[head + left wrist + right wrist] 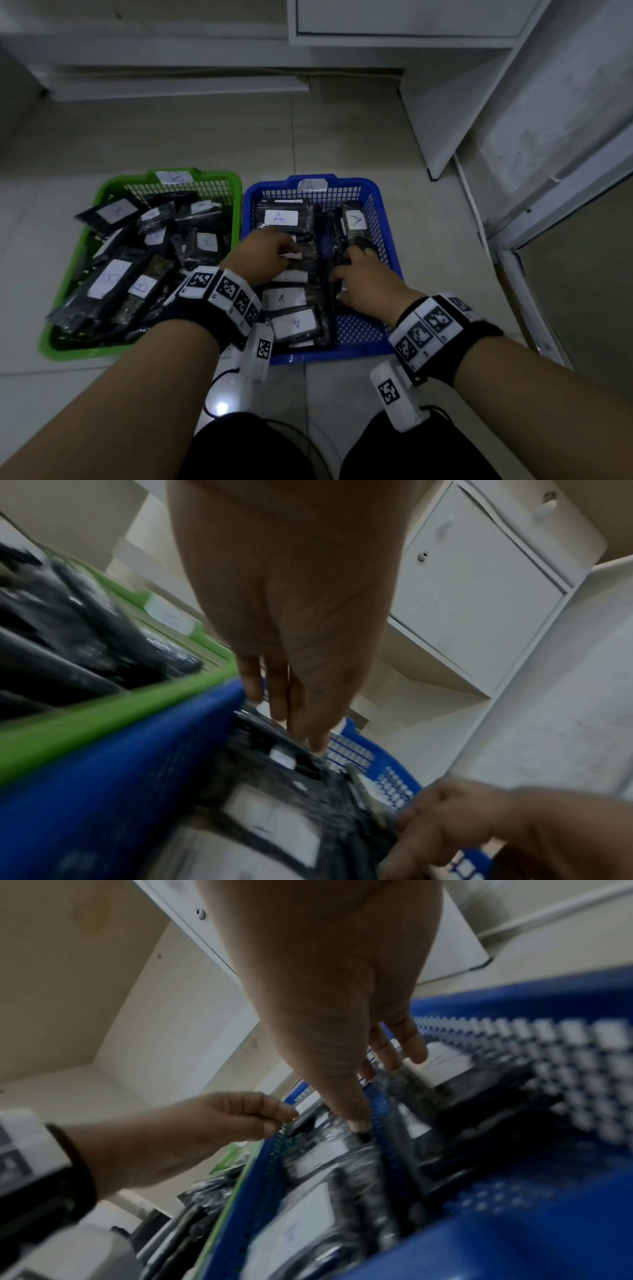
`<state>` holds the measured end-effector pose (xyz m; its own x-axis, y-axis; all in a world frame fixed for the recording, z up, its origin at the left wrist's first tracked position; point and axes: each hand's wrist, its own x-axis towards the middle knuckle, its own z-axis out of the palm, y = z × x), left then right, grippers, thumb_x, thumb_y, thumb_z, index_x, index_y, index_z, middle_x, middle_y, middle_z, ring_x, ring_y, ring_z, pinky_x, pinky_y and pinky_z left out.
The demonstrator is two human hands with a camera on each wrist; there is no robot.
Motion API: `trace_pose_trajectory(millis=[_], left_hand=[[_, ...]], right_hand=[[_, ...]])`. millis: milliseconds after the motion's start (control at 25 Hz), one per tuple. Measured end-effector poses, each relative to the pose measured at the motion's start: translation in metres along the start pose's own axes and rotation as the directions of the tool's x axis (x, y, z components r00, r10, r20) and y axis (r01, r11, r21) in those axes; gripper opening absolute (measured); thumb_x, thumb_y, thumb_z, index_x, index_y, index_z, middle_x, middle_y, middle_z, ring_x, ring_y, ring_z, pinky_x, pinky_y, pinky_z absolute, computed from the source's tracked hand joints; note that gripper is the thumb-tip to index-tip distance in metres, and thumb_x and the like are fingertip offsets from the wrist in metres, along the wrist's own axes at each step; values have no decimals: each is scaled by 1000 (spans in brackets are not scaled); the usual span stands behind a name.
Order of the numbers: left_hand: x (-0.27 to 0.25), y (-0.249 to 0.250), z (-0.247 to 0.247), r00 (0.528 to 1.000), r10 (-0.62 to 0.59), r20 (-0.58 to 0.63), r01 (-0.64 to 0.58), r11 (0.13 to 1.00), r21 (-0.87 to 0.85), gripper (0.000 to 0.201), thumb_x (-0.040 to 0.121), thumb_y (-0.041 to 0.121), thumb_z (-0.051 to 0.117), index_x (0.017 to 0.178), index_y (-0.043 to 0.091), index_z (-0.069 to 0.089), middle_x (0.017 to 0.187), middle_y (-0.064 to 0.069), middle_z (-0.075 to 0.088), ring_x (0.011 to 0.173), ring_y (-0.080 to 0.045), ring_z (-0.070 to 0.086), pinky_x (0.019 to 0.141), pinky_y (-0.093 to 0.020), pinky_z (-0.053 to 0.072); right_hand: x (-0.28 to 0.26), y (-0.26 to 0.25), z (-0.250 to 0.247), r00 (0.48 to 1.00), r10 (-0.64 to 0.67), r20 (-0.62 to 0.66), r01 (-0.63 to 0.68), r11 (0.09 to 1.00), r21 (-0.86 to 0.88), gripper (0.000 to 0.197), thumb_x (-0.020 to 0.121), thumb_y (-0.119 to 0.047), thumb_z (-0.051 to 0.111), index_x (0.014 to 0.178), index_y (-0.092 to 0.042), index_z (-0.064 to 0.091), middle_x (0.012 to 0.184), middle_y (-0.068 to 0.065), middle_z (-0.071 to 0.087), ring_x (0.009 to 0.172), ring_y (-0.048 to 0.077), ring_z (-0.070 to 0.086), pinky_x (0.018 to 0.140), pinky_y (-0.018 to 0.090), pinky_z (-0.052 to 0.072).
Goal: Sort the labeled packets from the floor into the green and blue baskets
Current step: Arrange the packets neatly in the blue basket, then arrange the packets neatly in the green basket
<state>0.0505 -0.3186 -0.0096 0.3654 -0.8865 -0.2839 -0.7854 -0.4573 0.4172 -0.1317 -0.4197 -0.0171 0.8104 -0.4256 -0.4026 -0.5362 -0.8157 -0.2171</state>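
The blue basket (388, 233), tagged A, holds several black packets with A labels (281, 218). The green basket (102, 353) beside it on the left, tagged B, is heaped with B packets (109, 277). Both hands are inside the blue basket. My left hand (291, 250) reaches over the left stack and pinches a packet edge between thumb and fingertips (289, 1115). My right hand (352, 263) straddles packets standing on edge, thumb (358, 1123) on one side and fingers on the other. The left wrist view is blurred.
The baskets stand side by side on a pale tiled floor (342, 144). A white cabinet (404, 24) is behind, a white panel (452, 102) leans at the right, and a door frame (534, 240) runs along the far right. My knees (246, 448) are at the bottom.
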Motion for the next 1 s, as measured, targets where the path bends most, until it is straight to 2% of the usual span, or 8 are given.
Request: trace_pose_trajectory(millis=[160, 280, 360, 520, 640, 720, 840, 1000], left_hand=[[-29, -40, -10, 988, -77, -135, 103, 975, 195, 39, 78, 18, 65, 115, 28, 63, 128, -1, 44, 115, -28, 37, 96, -37, 41], [-47, -61, -11, 988, -49, -149, 79, 977, 200, 48, 78, 21, 67, 124, 27, 57, 132, -2, 44, 116, -28, 38, 97, -38, 39], [-51, -69, -9, 991, -51, -120, 77, 972, 221, 51, 80, 27, 65, 130, 30, 52, 136, 1, 44, 120, -27, 39, 99, -39, 37], [-48, -72, -6, 990, -45, -136, 71, 979, 189, 50, 83, 31, 62, 132, 32, 50, 136, 3, 44, 121, -24, 43, 101, -39, 36], [-46, -74, -3, 988, -39, -151, 57, 992, 116, 44, 84, 32, 62, 127, 28, 55, 131, 0, 47, 120, -24, 46, 102, -40, 38], [-46, -78, -3, 978, 7, -209, -6, 1000, 8, 34, 84, 23, 61, 119, 24, 63, 124, -2, 52, 116, -24, 48, 100, -38, 41], [-49, -92, -9, 920, 11, -392, -68, 989, -132, 25, 81, 8, 60, 102, 18, 70, 113, -3, 57, 107, -25, 51, 92, -39, 46], [-67, -127, -23, 842, -156, -516, 89, 984, -152, 25, 77, 20, 51, 95, 22, 70, 106, -1, 59, 96, -29, 53, 80, -37, 46]], right_hand=[[16, -33, 6, 999, -27, -33, 33, 979, 201, 45, 90, -25, 58, 134, -19, 48, 130, 8, 39, 121, 28, 42, 98, 34, 42], [32, -47, 11, 995, 99, 31, -104, 943, 316, 58, 93, -23, 55, 145, -18, 32, 143, 12, 31, 122, 30, 47, 101, 32, 42], [41, -51, 13, 991, 119, 66, -134, 938, 320, 57, 95, -20, 53, 147, -16, 31, 147, 12, 29, 129, 30, 42, 105, 32, 36], [52, -55, 16, 995, 98, 16, -98, 934, 343, 51, 95, -13, 51, 145, -17, 38, 151, 10, 25, 137, 29, 30, 114, 35, 29], [58, -56, 13, 995, 91, 48, -100, 967, 236, 51, 95, -11, 47, 144, -22, 38, 150, 8, 24, 138, 31, 22, 114, 39, 28], [64, -63, 8, 995, 102, -9, -99, 984, 150, 45, 94, -14, 47, 138, -24, 46, 140, 9, 36, 130, 31, 29, 108, 40, 35], [75, -85, -1, 974, 88, -207, -27, 959, 283, 29, 92, -14, 50, 117, -20, 64, 118, 9, 49, 119, 28, 40, 98, 39, 42], [92, -116, -14, 948, 6, -317, 105, 937, 332, 20, 89, -10, 53, 102, -17, 66, 107, 7, 49, 110, 25, 42, 95, 35, 41]])
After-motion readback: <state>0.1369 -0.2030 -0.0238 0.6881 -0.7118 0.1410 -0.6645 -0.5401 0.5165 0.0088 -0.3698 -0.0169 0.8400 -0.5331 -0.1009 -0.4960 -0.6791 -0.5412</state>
